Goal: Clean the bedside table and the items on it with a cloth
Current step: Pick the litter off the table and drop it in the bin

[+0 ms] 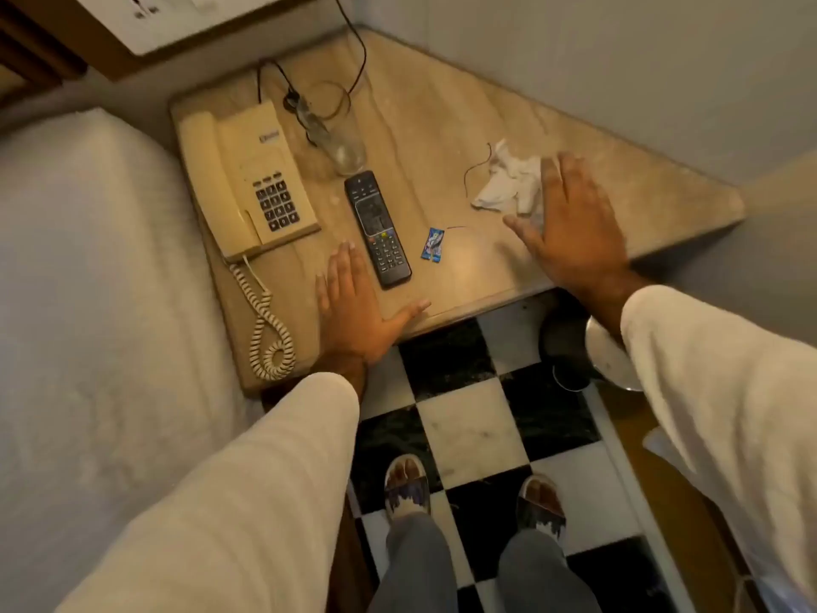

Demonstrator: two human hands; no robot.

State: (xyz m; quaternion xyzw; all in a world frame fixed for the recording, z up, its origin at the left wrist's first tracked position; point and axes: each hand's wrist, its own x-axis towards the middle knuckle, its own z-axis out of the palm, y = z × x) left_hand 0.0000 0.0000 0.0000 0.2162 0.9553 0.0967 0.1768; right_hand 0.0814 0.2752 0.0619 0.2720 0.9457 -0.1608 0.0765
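Note:
The beige marble bedside table (442, 126) fills a corner between the bed and the wall. A crumpled white cloth (508, 183) lies on its right part, and my right hand (570, 227) presses flat on the cloth's right edge with straight fingers. My left hand (353, 303) rests flat on the table's front edge, just left of a black remote control (377, 228). A cream corded telephone (247, 183) sits at the left, a clear glass (342, 146) behind the remote, and a small blue wrapper (432, 244) lies right of the remote.
The bed's white cover (88, 280) borders the table on the left. Black cables (309, 95) trail at the table's back. A loose dark thread (475, 170) lies beside the cloth. Below are a black-and-white checkered floor (468, 426), a dark bin (570, 347) and my feet.

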